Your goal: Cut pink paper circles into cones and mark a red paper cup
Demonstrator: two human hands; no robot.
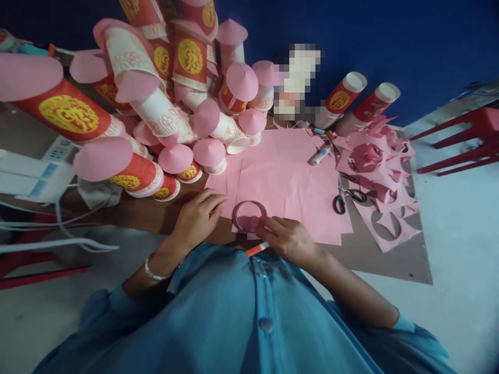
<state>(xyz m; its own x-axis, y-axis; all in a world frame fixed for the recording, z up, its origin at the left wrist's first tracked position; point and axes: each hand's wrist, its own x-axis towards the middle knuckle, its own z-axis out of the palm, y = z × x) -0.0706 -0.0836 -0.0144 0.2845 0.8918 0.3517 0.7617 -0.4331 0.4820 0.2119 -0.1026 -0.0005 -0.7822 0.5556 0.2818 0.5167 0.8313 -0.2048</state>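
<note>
My right hand (287,238) is closed at the front edge of the pink paper sheets (288,176). A marker with an orange end (255,250) sticks out from under this hand. Its fingertips touch the right side of a thin round ring (236,212), which lies on the paper with pink showing through its middle. To the left of the ring, my left hand (202,215) rests by the sheets' left edge, fingers loosely bent and slightly apart, with nothing visible in them. Scissors with black handles (346,199) lie at the right of the sheets.
Paper-cup tubes with pink cone tops (175,158) crowd the left of the table. Two uncapped cup tubes (343,98) stand at the back right. Cut pink scraps (384,228) pile up at right, near a glue tube (320,155). A power strip (58,153) sits left.
</note>
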